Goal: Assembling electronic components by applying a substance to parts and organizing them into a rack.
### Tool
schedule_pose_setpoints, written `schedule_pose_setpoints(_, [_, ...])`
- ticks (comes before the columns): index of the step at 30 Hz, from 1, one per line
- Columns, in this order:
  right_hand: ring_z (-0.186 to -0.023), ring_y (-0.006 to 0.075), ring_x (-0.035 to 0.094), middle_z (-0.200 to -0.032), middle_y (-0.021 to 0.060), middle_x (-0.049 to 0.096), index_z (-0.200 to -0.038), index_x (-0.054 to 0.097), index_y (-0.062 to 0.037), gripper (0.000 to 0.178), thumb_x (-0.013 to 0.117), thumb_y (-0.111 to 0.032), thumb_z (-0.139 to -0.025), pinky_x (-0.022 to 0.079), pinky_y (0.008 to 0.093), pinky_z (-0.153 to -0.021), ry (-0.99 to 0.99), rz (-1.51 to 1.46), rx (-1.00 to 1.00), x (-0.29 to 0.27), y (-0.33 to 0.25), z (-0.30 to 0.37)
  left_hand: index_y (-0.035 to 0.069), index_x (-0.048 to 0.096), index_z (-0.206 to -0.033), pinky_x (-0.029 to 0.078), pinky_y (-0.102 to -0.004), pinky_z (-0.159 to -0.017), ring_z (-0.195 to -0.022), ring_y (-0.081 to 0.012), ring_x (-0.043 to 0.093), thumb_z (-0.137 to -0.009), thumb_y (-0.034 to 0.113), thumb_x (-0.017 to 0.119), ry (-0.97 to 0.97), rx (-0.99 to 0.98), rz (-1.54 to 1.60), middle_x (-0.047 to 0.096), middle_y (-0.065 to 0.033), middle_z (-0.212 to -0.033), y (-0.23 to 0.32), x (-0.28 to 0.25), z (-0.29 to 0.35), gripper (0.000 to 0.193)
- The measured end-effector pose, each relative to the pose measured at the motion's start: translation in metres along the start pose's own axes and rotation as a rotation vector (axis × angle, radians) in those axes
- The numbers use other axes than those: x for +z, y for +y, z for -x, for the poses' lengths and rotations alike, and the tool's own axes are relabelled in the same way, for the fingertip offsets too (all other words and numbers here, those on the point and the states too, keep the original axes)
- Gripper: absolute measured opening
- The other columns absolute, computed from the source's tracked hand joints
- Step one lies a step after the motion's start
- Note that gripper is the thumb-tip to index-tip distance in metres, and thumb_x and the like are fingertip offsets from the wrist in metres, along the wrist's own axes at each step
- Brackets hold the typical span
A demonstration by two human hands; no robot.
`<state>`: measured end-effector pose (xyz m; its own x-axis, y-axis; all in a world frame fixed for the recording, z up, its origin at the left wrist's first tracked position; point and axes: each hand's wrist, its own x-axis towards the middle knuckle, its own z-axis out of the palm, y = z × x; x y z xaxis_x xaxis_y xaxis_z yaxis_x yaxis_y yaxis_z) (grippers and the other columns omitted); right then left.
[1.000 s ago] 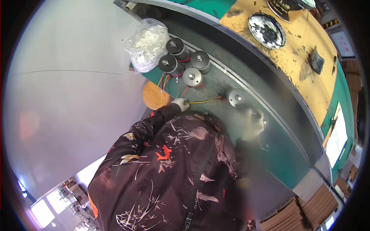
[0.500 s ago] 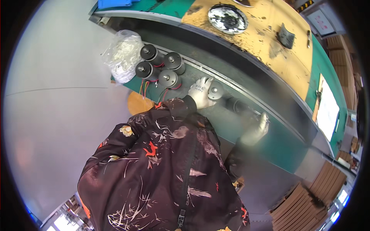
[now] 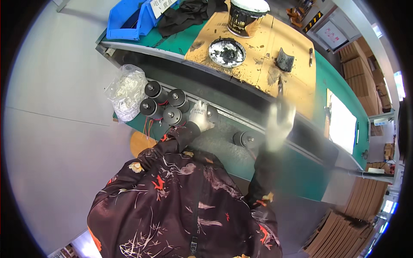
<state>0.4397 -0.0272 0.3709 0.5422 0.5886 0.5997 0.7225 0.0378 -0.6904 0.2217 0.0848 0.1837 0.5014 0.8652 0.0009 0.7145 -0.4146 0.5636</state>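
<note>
Bench [image 3: 297, 178], green: holds six motors; by your layout, five appear gathered, one left apart.
Bin [image 3: 122, 33], blue: something dark inside.
Bag [image 3: 127, 91], clear: full of white pieces.
Bucket [image 3: 242, 23], black: contents hidden from you.
Dish [image 3: 217, 50], white: smeared black.
Grouped motors [image 3: 172, 117], four: beside the bag.
Fifth motor [image 3: 211, 112]: your left hand [image 3: 199, 116] grasps it, near the group.
Sixth motor [image 3: 246, 139]: untouched.
Your right hand [image 3: 279, 124]: blurred, grip untellable.

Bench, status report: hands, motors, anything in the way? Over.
Left hand around a motor. Right hand raised, blurred, grip unclear. Another motor between the hands. Four more motors crowd the left hand's left side.
</note>
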Motion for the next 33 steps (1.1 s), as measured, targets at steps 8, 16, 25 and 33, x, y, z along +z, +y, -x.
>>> schedule_pose_setpoints(8, [-0.09, 0.0377, 0.061, -0.098, 0.0204, 0.062, -0.119, 0.065, -0.0085, 0.048, 0.081, -0.029, -0.079, 0.049, 0.0464, -0.078, 0.005, 0.55, -0.281, 0.035, 0.033, -0.061, -0.001, 0.041, -0.143, 0.041, -0.0468, -0.109, -0.13, -0.0426, 0.046, -0.065, 0.031, 0.086, 0.121, -0.069, 0.17, 0.045, -0.0229, -0.14, -0.038, 0.02, 0.05, 0.095])
schedule_pose_setpoints(16, [-0.11, 0.0293, 0.062, -0.127, 0.0198, 0.063, -0.133, 0.056, 0.004, 0.063, 0.057, -0.049, -0.099, 0.049, 0.0419, -0.099, -0.449, -0.731, 1.193, 0.09, 0.067, 0.162, -0.003, 0.04, -0.147, 0.041, -0.0435, -0.112, -0.135, -0.0408, 0.048, -0.07, 0.037, 0.084, -0.339, -0.184, -0.035, 0.049, -0.0276, -0.143, -0.102, 0.113, 0.089, 0.097])
schedule_pose_setpoints(25, [-0.13, 0.0323, 0.05, -0.13, 0.0051, 0.063, -0.135, 0.058, -0.0211, 0.066, 0.062, -0.061, -0.082, 0.038, 0.0567, -0.111, 0.148, -1.512, 2.004, 0.247, 0.135, 0.206, -0.004, 0.041, -0.142, 0.038, -0.0593, -0.113, -0.135, -0.0464, 0.045, -0.095, 0.047, 0.053, -0.047, -1.224, 1.761, 0.044, -0.0282, -0.146, -0.179, 0.034, 0.086, 0.071])
schedule_pose_setpoints(33, [-0.107, 0.0296, 0.066, -0.119, 0.0144, 0.069, -0.127, 0.063, -0.0062, 0.051, 0.071, -0.038, -0.088, 0.052, 0.0407, -0.098, 0.658, -1.607, 1.567, 0.236, 0.037, 0.269, -0.001, 0.048, -0.141, 0.038, -0.0549, -0.113, -0.134, -0.0365, 0.047, -0.091, 0.046, 0.059, -0.144, -1.341, 1.868, 0.049, -0.0213, -0.145, -0.189, -0.049, 0.03, 0.07])
